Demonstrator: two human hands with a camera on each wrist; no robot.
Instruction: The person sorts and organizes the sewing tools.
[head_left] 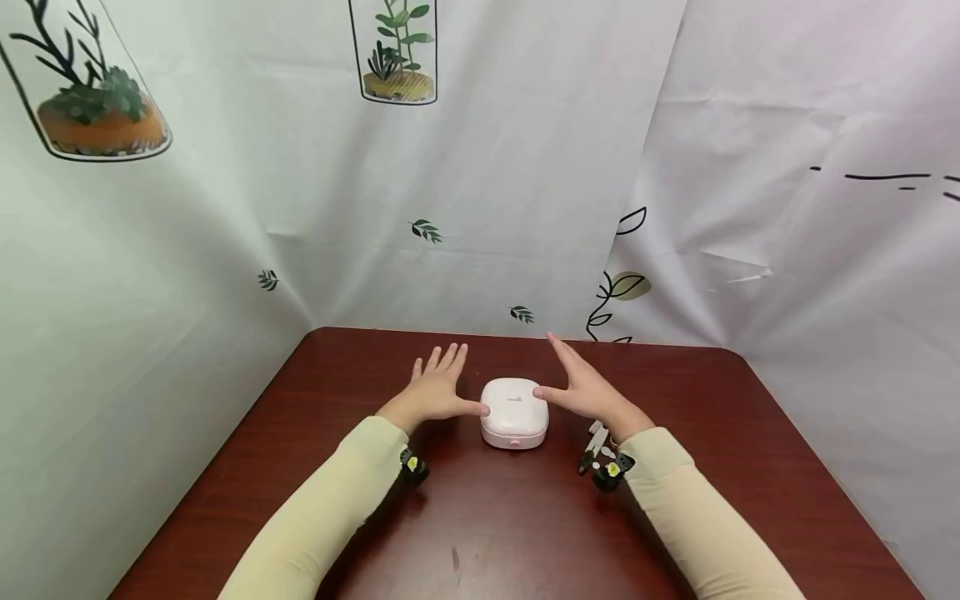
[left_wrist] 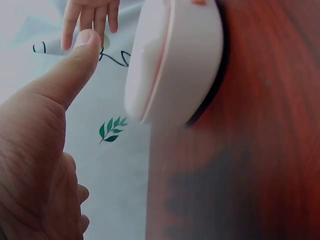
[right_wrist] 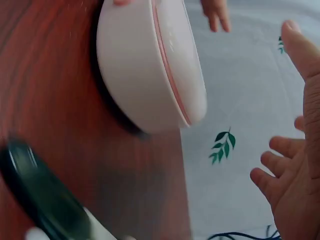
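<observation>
A white rounded case (head_left: pixel 514 407) with a pink front latch stands closed on the dark red table (head_left: pixel 480 533). To its left my left hand (head_left: pixel 435 393) hovers with spread, straight fingers. My right hand (head_left: pixel 588 390) mirrors it on the right side, also empty. In the head view both thumbs overlap the lid's edges. The left wrist view shows a gap between the thumb (left_wrist: pixel 75 65) and the case (left_wrist: pixel 192 60); the right wrist view likewise shows the right thumb (right_wrist: pixel 299 47) apart from the case (right_wrist: pixel 135 65).
Beneath my right wrist lie small white and black items (head_left: pixel 596 442), partly hidden. One appears in the right wrist view as a blurred glossy dark object (right_wrist: pixel 45 190) with a white part. A printed white cloth (head_left: pixel 510 208) hangs behind the table's far edge.
</observation>
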